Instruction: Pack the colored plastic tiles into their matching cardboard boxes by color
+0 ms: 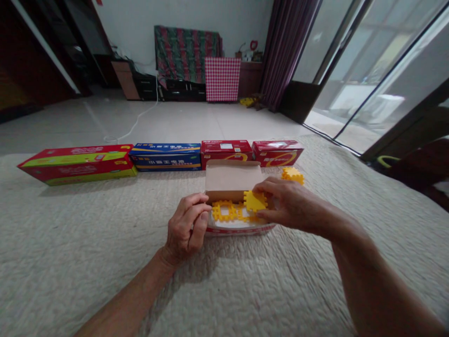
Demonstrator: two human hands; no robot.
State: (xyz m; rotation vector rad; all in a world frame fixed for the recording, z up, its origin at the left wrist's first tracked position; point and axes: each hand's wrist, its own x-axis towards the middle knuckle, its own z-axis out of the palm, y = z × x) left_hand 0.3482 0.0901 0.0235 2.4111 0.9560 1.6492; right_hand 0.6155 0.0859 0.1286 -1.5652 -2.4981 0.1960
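An open cardboard box (pixel 233 175) stands on the quilted cover with its lid raised at the back. My left hand (pixel 186 225) is closed at the box's left end, fingertips on its edge. Inside lie yellow interlocking frame pieces (pixel 224 211) with toothed edges and square openings. In my right hand (pixel 289 206), a solid yellow interlocking block (pixel 255 201) is pinched between thumb and fingers, over the right part of the box. That hand hides the box's right end. Behind it sits another yellow block assembly (pixel 293 175), partly covered by the hand.
Behind the open box runs a row of closed boxes: a long red-and-green box (pixel 84 164), a blue box (pixel 165 157) and two red boxes (pixel 226 150). They stand on a pale quilted cover (pixel 140 206). Beyond it are a tiled floor and a white cable (pixel 142 114).
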